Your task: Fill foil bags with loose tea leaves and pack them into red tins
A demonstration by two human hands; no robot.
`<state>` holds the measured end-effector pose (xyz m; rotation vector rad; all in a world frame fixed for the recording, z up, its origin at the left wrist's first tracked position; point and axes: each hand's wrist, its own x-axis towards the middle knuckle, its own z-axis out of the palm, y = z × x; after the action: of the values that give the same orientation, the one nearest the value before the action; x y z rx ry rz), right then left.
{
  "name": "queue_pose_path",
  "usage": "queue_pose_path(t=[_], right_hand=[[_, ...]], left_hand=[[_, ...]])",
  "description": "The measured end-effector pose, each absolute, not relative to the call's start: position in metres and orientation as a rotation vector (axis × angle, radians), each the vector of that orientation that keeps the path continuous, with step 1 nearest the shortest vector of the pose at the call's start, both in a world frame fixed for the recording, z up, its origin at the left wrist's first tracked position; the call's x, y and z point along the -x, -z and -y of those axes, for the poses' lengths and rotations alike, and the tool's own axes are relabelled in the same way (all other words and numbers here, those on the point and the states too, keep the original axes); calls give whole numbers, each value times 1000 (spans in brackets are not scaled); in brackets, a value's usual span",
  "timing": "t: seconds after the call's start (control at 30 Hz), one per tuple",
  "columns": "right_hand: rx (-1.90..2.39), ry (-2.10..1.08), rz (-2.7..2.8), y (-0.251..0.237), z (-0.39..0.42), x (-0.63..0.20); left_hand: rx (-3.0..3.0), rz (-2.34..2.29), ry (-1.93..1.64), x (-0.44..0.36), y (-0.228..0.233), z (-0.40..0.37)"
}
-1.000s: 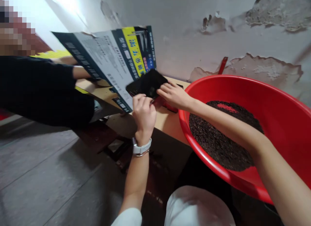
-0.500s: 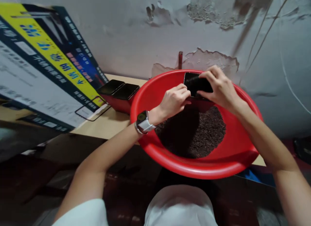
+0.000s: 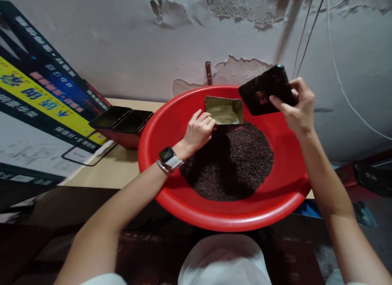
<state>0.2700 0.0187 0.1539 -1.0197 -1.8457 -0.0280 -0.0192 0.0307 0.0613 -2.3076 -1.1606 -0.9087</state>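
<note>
A large red basin holds a heap of dark brown, grain-like loose leaves, perhaps tea. Over its far side, my left hand grips an uncovered rectangular tin. Pale material, like a liner or bag, shows inside the tin. The tin's outer walls are mostly hidden. To the right, my right hand pinches a dark lid by its right end, raised and tilted, apart from the tin. Reddish marks show on the lid's face.
Two dark-topped tins stand left of the basin on a pale wooden board. A thin black wire frame is beside them. A large printed box leans at the left. Behind the basin is a peeling wall with hanging cords.
The dark lid has come off the tin and moved right and up in my right hand. The tin now shows its pale inside. The camera view has shifted to the right.
</note>
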Motion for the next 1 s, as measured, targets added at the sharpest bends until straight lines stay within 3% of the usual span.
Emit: queue_pose_path(t=[0.17, 0.3, 0.47, 0.7, 0.9, 1.0], right_hand=[[1174, -241, 2657, -145, 15, -251], [1236, -379, 3269, -67, 39, -207], [1178, -775, 3291, 9, 50, -197], [1016, -506, 3523, 18, 30, -200], [1167, -303, 3438, 21, -26, -183], [1453, -268, 3233, 19, -66, -178]], left_hand=[[2215, 1273, 1091, 31, -62, -42], [2219, 1314, 1147, 37, -65, -41], [2216, 1256, 1131, 36, -70, -32], [2179, 1248, 1179, 33, -75, -24], [2246, 1239, 1261, 32, -73, -22], [2258, 1232, 1277, 29, -71, -20]])
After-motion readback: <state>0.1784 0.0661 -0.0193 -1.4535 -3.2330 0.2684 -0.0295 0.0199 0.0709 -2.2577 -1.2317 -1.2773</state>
